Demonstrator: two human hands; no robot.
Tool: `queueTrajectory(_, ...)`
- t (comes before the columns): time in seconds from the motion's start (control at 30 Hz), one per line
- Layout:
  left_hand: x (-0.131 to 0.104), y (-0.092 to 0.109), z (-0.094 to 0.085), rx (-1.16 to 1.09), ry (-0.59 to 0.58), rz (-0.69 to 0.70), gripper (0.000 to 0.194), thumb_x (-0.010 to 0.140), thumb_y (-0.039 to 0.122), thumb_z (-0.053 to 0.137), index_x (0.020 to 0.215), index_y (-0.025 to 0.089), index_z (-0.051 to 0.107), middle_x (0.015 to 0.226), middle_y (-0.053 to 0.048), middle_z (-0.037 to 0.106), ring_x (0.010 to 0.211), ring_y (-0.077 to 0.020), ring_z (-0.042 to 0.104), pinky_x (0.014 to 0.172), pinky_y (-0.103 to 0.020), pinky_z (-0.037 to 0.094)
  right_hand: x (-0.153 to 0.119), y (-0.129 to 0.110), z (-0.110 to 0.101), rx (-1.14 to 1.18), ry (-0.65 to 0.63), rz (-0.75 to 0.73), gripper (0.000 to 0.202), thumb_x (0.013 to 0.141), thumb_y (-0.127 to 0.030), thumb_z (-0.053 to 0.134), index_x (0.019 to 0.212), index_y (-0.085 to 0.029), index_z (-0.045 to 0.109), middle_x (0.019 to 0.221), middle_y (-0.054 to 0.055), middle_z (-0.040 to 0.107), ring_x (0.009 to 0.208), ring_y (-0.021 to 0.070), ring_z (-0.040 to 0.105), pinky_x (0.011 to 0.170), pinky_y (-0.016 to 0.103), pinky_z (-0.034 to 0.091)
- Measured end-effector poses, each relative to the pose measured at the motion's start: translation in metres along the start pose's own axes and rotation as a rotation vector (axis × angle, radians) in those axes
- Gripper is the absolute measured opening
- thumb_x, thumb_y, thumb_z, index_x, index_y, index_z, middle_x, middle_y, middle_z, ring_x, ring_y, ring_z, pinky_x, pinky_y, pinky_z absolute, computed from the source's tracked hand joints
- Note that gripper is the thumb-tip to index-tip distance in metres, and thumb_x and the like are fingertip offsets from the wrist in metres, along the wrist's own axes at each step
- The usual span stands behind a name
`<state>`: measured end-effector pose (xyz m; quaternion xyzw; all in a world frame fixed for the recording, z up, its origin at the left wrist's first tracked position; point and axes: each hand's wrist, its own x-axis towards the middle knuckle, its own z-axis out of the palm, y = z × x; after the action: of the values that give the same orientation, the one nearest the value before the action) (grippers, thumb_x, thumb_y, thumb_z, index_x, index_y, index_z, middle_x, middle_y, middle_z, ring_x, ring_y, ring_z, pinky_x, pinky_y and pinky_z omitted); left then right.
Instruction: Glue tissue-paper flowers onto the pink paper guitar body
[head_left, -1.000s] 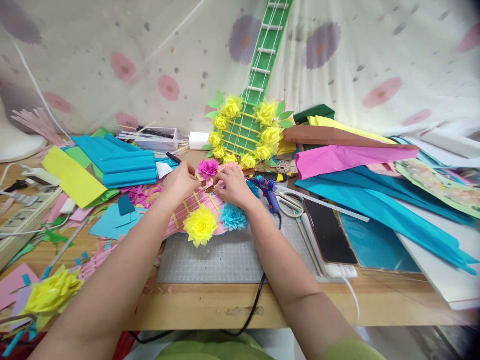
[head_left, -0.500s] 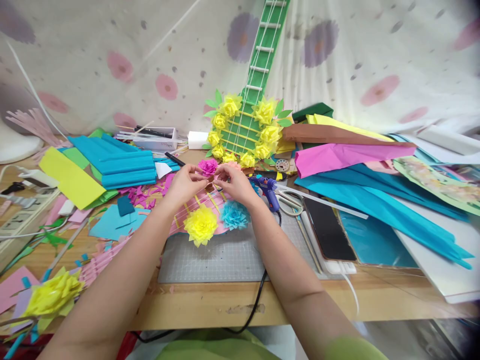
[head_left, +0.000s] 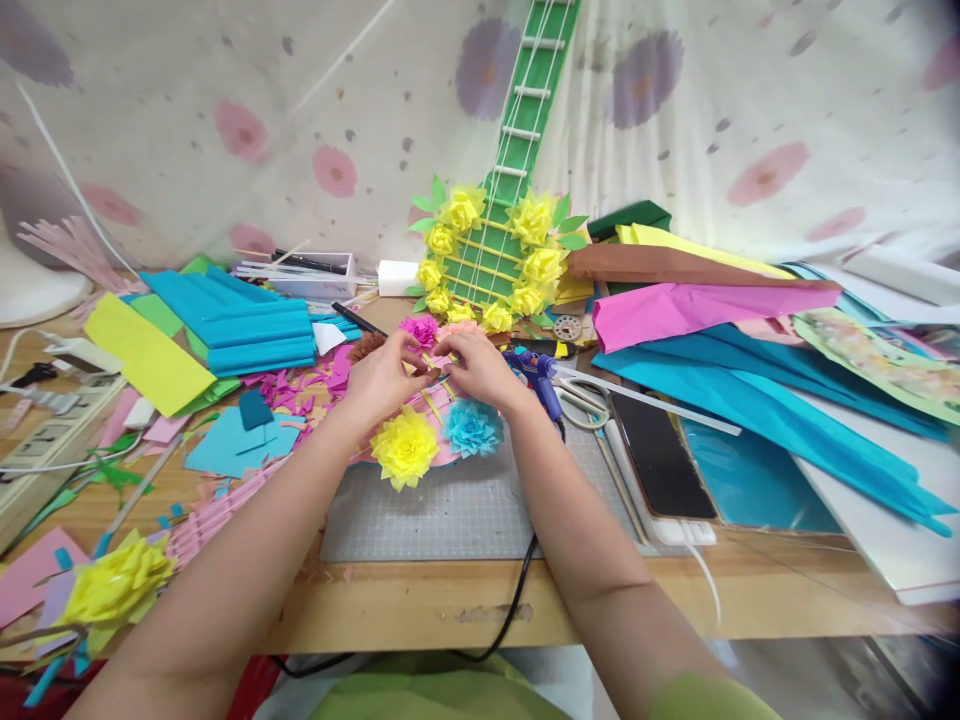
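Note:
Both hands work over a pink, flower-covered paper piece (head_left: 363, 455) on the cutting mat (head_left: 427, 515). My left hand (head_left: 384, 378) is closed, its thumb and forefinger pinched by a small brown bit too small to name. My right hand (head_left: 480, 368) is curled with fingertips together close by; what they hold, if anything, is hidden. Round them on the piece sit a yellow paper flower (head_left: 405, 448), a blue flower (head_left: 472, 428), a magenta flower (head_left: 420, 328) and a peach flower (head_left: 459, 329). A brown flower (head_left: 366, 346) shows behind my left hand.
Behind stands a green paper guitar (head_left: 487, 250) with yellow flowers. To the right lie a purple glue gun (head_left: 541, 382), scissors (head_left: 585, 403), a phone (head_left: 660, 455) and folded crepe paper (head_left: 712, 315). Paper scraps and a power strip (head_left: 56, 450) fill the left.
My hands have shifted slightly; the right fingers curl lower over the pink piece. The brown flower, barely seen between my hands before, now shows behind my left hand.

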<state>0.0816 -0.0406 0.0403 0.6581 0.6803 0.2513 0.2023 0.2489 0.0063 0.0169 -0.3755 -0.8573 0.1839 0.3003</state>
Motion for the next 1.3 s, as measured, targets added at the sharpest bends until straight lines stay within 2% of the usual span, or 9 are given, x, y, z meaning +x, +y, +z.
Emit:
queueTrajectory(0.1,-0.003,0.010,0.003,0.182,-0.034,0.051,0.039,0.072,0.036,0.064,0.107,0.025,0.051,0.093,0.000,0.072,0.089,-0.0219,0.067,0.068,-0.031,0.045,0.000,0.001,-0.003,0.010,0.041,0.030,0.024,0.073,-0.008,0.049,0.089,-0.017,0.064,0.097,0.007,0.065,0.099,0.0213,0.052,0.090,0.036,0.039)
queueTrajectory(0.23,-0.002,0.016,0.005,0.254,-0.019,0.021,0.033,0.076,0.033,0.060,0.107,0.024,0.053,0.094,-0.003,0.072,0.092,-0.0237,0.066,0.071,-0.032,0.044,0.000,0.001,-0.005,0.025,0.066,0.035,0.019,0.075,-0.009,0.050,0.086,-0.017,0.063,0.094,0.007,0.065,0.096,0.0209,0.053,0.089,0.036,0.039)
queueTrajectory(0.37,-0.001,0.010,0.004,0.123,0.058,-0.051,0.032,0.073,0.031,0.063,0.103,0.024,0.053,0.091,-0.001,0.073,0.088,-0.0227,0.067,0.069,-0.031,0.044,0.000,-0.002,-0.005,0.037,0.061,0.041,0.015,0.078,-0.013,0.052,0.086,-0.018,0.063,0.093,0.006,0.065,0.095,0.0207,0.054,0.088,0.035,0.039)
queueTrajectory(0.53,0.000,-0.004,0.005,-0.144,0.079,-0.091,0.039,0.065,0.027,0.069,0.098,0.023,0.049,0.082,-0.001,0.072,0.083,-0.0212,0.067,0.067,-0.029,0.046,-0.002,-0.008,-0.002,0.078,-0.033,0.014,0.016,0.082,-0.026,0.058,0.096,-0.019,0.063,0.098,0.005,0.067,0.094,0.0197,0.055,0.083,0.033,0.039)
queueTrajectory(0.77,0.003,-0.013,0.003,-0.399,0.055,-0.117,0.047,0.057,0.030,0.075,0.094,0.021,0.047,0.076,-0.002,0.070,0.074,-0.0209,0.068,0.061,-0.028,0.047,0.001,-0.009,0.004,0.104,-0.013,0.083,0.010,0.080,-0.017,0.060,0.089,-0.019,0.063,0.080,0.001,0.067,0.081,0.0171,0.057,0.076,0.030,0.040)
queueTrajectory(0.87,0.004,-0.014,0.003,-0.450,0.034,-0.133,0.046,0.058,0.031,0.074,0.095,0.021,0.047,0.074,-0.002,0.070,0.073,-0.0206,0.068,0.060,-0.028,0.046,0.000,-0.008,0.004,0.122,-0.012,0.079,0.012,0.079,-0.016,0.059,0.091,-0.020,0.062,0.078,0.001,0.066,0.081,0.0170,0.057,0.075,0.030,0.040)
queueTrajectory(0.97,0.005,-0.013,0.004,-0.493,-0.002,-0.113,0.055,0.052,0.032,0.079,0.095,0.022,0.046,0.073,0.000,0.069,0.072,-0.0205,0.067,0.062,-0.028,0.047,-0.001,-0.009,0.002,0.147,-0.016,0.085,0.014,0.079,-0.017,0.058,0.092,-0.020,0.061,0.079,0.001,0.066,0.082,0.0172,0.057,0.076,0.030,0.040)
queueTrajectory(1.13,0.008,-0.014,0.004,-0.469,0.008,-0.104,0.055,0.050,0.034,0.080,0.091,0.022,0.046,0.068,0.001,0.068,0.069,-0.0204,0.067,0.063,-0.029,0.046,-0.001,-0.008,0.002,0.183,-0.027,0.039,0.018,0.078,-0.016,0.057,0.095,-0.020,0.060,0.092,0.002,0.066,0.088,0.0171,0.056,0.079,0.031,0.040)
queueTrajectory(1.3,0.009,-0.016,0.004,-0.471,0.013,-0.098,0.050,0.052,0.033,0.079,0.090,0.022,0.048,0.067,0.001,0.068,0.071,-0.0213,0.067,0.064,-0.029,0.047,-0.001,-0.008,0.004,0.191,-0.022,0.078,0.014,0.079,-0.017,0.057,0.092,-0.019,0.060,0.081,0.001,0.065,0.082,0.0163,0.056,0.076,0.030,0.040)
